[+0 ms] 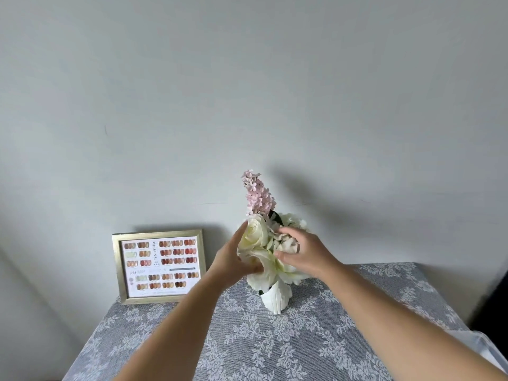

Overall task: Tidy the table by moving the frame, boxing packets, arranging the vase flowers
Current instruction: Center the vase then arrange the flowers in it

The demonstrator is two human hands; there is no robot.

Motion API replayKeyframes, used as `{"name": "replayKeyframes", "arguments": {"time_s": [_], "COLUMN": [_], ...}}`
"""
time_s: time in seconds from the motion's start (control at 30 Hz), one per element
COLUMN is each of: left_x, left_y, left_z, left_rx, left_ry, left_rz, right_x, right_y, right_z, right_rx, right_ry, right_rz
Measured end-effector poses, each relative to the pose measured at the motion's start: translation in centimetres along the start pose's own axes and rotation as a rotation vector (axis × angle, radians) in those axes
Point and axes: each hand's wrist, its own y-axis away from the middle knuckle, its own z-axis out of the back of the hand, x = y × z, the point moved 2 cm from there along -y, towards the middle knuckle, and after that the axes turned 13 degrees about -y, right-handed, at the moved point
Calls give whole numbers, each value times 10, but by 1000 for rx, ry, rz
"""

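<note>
A small white ribbed vase stands on the grey floral tablecloth near the back wall. It holds white flowers and a tall pink flower spike. My left hand cups the white rose from the left, thumb and fingers around the blooms. My right hand grips the smaller white blooms on the right side of the bunch. A gold picture frame with a colour swatch chart leans upright against the wall at the table's back left corner. No packets or box are in view.
The plain grey wall rises directly behind the table. The table's left edge runs diagonally at lower left. A dark object and a bit of white fabric show at the right edge.
</note>
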Motion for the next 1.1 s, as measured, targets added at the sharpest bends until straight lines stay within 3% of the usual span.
{"name": "replayKeyframes", "arguments": {"time_s": [0.23,0.37,0.47,0.6,0.87,1.1], "left_x": [4,1,1,5,8,7], "left_y": [-1,-2,-6,-9,-17,-25], "left_z": [2,8,10,9,10,7], "left_rx": [-3,-34,-19,-11,-44,-76], "left_ry": [32,5,-35,-12,-16,-20], "left_rz": [27,11,-12,0,21,17], "right_x": [-3,4,-2,-15,1,12], "right_y": [2,0,-10,-20,-33,-29], "right_z": [4,23,42,48,29,5], "right_rx": [-32,-295,-437,-200,-225,-235], "right_ry": [74,304,275,-169,-269,-74], "right_rz": [12,147,51,-319,-210,-160]}}
